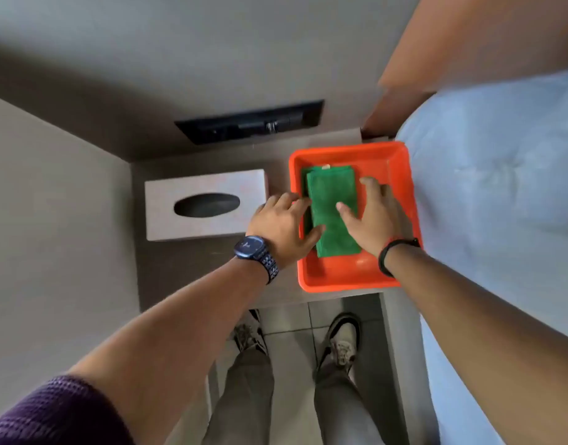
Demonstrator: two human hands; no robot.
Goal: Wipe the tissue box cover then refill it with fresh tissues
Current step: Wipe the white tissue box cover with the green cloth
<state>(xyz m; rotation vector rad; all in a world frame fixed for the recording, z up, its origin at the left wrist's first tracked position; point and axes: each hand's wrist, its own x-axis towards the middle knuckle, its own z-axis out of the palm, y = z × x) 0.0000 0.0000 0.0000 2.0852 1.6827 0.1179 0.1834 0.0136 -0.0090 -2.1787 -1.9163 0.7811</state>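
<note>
A grey tissue box cover [167, 216] with a dark oval slot lies on a small bedside shelf; no tissue shows in the slot. To its right an orange tray [340, 277] holds a folded green cloth [332, 194]. My left hand [282, 223] rests over the tray's left rim, its thumb and fingers touching the cloth's left edge. My right hand [375, 216] lies flat in the tray, thumb on the cloth and fingers spread beside its right edge. Neither hand has lifted the cloth.
A black wall panel [250, 122] with sockets sits behind the shelf. A light blue bed [501, 194] borders the tray on the right. A grey wall closes the left side. Below the shelf edge are my shoes on tiled floor [289, 342].
</note>
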